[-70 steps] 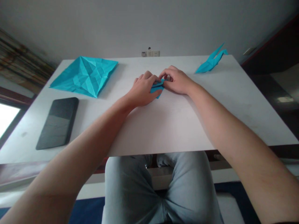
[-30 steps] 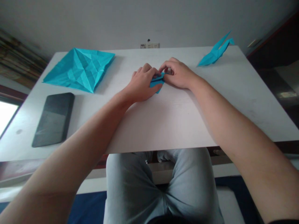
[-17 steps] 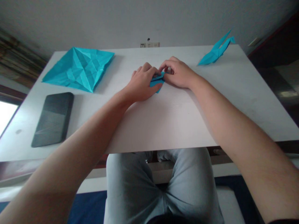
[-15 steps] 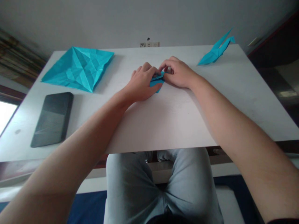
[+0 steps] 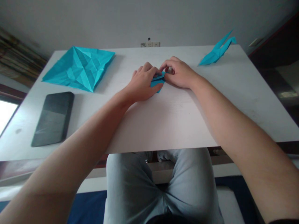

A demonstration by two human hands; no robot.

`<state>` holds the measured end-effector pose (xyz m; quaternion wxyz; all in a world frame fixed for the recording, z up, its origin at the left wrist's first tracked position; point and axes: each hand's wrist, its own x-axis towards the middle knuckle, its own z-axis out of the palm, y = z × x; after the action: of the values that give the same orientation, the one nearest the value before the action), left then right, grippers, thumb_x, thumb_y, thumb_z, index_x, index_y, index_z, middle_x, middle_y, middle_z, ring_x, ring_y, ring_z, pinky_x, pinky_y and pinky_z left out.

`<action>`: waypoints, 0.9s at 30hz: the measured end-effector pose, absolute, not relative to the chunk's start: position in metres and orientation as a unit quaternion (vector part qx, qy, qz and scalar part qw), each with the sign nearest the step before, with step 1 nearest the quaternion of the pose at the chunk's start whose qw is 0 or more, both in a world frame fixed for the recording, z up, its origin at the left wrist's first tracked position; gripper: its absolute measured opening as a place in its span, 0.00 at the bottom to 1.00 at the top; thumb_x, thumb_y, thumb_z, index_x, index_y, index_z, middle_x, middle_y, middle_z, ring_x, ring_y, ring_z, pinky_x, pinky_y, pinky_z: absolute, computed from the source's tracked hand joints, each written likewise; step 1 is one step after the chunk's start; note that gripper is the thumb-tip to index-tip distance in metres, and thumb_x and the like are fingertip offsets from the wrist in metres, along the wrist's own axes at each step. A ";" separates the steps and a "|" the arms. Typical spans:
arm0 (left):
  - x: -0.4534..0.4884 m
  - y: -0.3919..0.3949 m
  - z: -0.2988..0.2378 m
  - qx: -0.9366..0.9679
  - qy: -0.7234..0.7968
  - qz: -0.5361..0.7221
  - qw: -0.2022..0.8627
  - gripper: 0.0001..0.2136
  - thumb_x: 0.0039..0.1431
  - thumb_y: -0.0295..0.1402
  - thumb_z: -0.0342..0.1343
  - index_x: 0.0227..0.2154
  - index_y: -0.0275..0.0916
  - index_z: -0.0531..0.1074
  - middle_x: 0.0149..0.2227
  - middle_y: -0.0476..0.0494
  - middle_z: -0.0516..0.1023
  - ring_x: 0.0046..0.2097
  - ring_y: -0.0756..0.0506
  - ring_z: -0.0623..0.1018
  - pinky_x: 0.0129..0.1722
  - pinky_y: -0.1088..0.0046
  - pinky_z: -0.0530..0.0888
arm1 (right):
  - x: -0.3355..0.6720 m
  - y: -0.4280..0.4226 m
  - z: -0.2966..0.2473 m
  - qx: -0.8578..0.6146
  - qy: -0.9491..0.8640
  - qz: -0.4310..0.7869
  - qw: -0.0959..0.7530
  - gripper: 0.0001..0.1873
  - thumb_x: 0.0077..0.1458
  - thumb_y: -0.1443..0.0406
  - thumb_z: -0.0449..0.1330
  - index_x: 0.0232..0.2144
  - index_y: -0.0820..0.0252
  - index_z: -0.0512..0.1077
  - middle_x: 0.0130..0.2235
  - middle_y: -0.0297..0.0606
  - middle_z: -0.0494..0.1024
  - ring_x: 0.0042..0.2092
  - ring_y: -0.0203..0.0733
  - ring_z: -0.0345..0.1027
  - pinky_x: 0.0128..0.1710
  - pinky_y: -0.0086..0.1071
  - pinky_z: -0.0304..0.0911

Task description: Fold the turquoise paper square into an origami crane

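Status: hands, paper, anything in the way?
Left hand holds folded paper; right hand at its right end, grip unclear. Paper partly covered. Creased sheet, paper crane off to sides.

A white table (image 5: 149,127) before a grey wall (image 5: 112,21) with sockets (image 5: 149,44) — patterned curtain (image 5: 21,54) and bright window (image 5: 6,113) at left

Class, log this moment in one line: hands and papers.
left hand: on folded paper | right hand: at its right end | paper crane: table's back right | creased sheet: table's back left
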<state>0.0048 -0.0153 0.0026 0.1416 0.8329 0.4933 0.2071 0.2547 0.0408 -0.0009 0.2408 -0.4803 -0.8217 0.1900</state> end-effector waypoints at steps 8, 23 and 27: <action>0.004 -0.014 0.001 0.836 0.489 0.209 0.137 0.22 0.75 0.43 0.67 0.69 0.58 0.86 0.70 0.33 0.85 0.76 0.20 0.80 0.79 0.28 0.77 | 0.255 0.041 0.000 -0.479 -0.822 0.191 0.241 0.11 0.73 0.51 0.75 0.52 0.44 0.90 0.60 0.45 0.90 0.61 0.65 0.85 0.65 0.57 0.81; 0.001 -0.011 -0.004 0.844 0.475 0.219 0.123 0.23 0.76 0.42 0.67 0.70 0.54 0.86 0.69 0.32 0.86 0.74 0.20 0.83 0.76 0.30 0.79 | 0.256 0.047 -0.010 -0.463 -0.830 0.170 0.260 0.08 0.70 0.56 0.74 0.49 0.44 0.90 0.57 0.43 0.90 0.55 0.62 0.84 0.61 0.56 0.81; 0.001 -0.011 -0.003 0.844 0.479 0.211 0.118 0.23 0.77 0.41 0.67 0.70 0.53 0.86 0.70 0.31 0.85 0.74 0.20 0.83 0.76 0.32 0.79 | 0.256 0.046 -0.007 -0.465 -0.826 0.182 0.260 0.11 0.70 0.53 0.76 0.51 0.44 0.90 0.56 0.44 0.90 0.55 0.63 0.84 0.61 0.57 0.81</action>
<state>0.0011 -0.0109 -0.0032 0.1178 0.8440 0.4787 0.2113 0.2561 0.0464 -0.0073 0.2602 -0.4651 -0.8264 0.1819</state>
